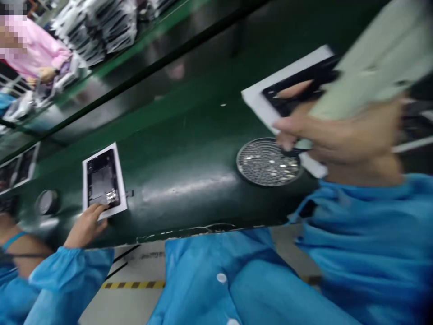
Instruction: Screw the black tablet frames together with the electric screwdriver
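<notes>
At lower left, the fingers of my left hand [86,227] press together on the near edge of a white sheet [121,192]. A black phone-like housing [101,178] with a bright metallic part in its lower corner lies on that sheet. My right hand [345,135], blurred, is wrapped around a large pale green tool [375,58]. The tool's narrow end points down at the right side of a round ridged dish [260,160] with small shiny pieces in it. Behind my right hand, a second black housing [280,97] on white backing is partly covered.
The green work surface [182,158] has a chipped near edge. A small round container [47,201] and more dark parts on white [23,169] are at left, near another person's arm [23,248]. Across the bench, a person in pink [34,45] is beside stacked wrapped items [101,27].
</notes>
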The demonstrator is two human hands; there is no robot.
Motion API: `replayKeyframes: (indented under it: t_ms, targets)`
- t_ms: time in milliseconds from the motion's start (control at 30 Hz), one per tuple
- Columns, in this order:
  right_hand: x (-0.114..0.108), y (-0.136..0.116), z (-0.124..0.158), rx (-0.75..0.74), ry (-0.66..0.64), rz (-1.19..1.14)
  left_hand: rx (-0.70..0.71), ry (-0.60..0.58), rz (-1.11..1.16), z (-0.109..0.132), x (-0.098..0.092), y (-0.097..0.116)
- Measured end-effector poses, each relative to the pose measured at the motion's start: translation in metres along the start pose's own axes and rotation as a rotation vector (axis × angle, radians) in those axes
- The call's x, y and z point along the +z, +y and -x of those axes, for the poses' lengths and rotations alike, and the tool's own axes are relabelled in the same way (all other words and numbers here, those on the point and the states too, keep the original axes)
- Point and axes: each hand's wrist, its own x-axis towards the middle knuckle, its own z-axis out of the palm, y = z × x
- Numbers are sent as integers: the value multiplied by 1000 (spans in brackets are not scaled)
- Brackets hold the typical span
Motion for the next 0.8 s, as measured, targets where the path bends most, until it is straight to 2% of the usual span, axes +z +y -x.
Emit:
replayKeyframes:
  t_ms: [100, 167, 267, 400, 500, 633, 800]
  targets:
    - [7, 4, -2, -84, 35, -40, 26, 134, -14, -10, 11, -8]
    - [8, 14, -2, -92, 58, -46, 41, 211, -8, -22, 14, 2]
    - [10, 23, 0, -94, 93, -46, 7, 344, 0, -46, 14, 34]
    - [12, 26, 4, -87, 77, -62, -35, 536, 57, -85, 13, 83]
    - [12, 28, 3, -115, 80, -47, -32, 551, 182, -112, 8, 119]
    - [14, 34, -10, -133, 141, -12, 68, 556, 292, -144, 3, 171]
    - [20, 48, -27, -95, 136, 136, 134, 482, 316, -177, 12, 231]
